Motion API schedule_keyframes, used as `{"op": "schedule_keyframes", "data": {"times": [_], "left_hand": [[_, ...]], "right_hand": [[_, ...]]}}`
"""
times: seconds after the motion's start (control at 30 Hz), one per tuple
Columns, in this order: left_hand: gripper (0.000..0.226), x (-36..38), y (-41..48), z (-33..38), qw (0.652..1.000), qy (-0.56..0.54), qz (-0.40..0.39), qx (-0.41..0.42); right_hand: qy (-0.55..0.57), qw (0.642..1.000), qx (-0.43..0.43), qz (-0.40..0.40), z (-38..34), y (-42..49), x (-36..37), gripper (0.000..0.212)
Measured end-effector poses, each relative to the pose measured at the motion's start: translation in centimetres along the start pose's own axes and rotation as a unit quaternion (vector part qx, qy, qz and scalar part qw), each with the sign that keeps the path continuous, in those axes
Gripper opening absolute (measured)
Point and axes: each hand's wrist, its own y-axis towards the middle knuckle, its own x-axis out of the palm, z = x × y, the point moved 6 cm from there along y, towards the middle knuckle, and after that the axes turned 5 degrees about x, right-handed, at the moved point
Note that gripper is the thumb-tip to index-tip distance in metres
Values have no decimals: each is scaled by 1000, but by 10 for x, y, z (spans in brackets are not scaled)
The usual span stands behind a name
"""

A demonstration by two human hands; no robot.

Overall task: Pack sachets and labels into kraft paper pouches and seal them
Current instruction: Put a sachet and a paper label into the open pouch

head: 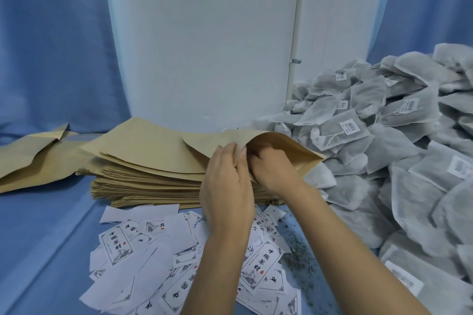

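A thick stack of kraft paper pouches (143, 181) lies in the middle of the blue table. The top pouch (289, 147) has its mouth lifted open at the right end. My left hand (225, 186) pinches the near edge of that mouth between thumb and fingers. My right hand (271, 166) reaches into the opening, its fingertips hidden inside the pouch. A scatter of white printed labels (143, 258) covers the table in front of the stack. A big heap of grey mesh sachets (399, 151) with small barcode tags fills the right side.
More kraft paper sheets (30, 156) lie flat at the left. A white panel (204, 38) stands behind the stack, with blue curtain on both sides. Loose dried herb crumbs (297, 245) dot the table between labels and sachets.
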Motion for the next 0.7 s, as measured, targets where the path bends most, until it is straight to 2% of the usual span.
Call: {"op": "schedule_keyframes", "data": {"times": [0.07,0.17,0.27,0.3,0.37,0.43,0.53,0.63,0.7], "left_hand": [[50,6,2,-2,999,29,-30,11],[56,7,2,-10,998,35,-45,-8],[52,2,4,-20,999,0,-31,-42],[50,0,5,-22,998,-19,-25,-51],[47,-3,7,-25,996,-48,-12,-68],[46,-5,9,-26,997,-48,-5,-64],[47,-6,8,-24,998,-32,-14,-59],[47,-6,9,-21,997,-38,-25,-58],[44,-4,9,-19,992,-106,-27,-67]], "right_hand": [[31,991,-24,128,6,-12,-14,26],[163,927,-23,337,28,-44,-37,22],[275,863,48,422,70,-58,-42,18],[293,854,74,424,84,-58,-41,17],[270,873,137,383,108,-52,-32,19],[186,912,215,296,129,-42,-16,32],[173,921,294,187,143,-35,2,51],[209,913,301,179,149,-31,5,57],[230,901,313,195,154,-30,4,60]]}}
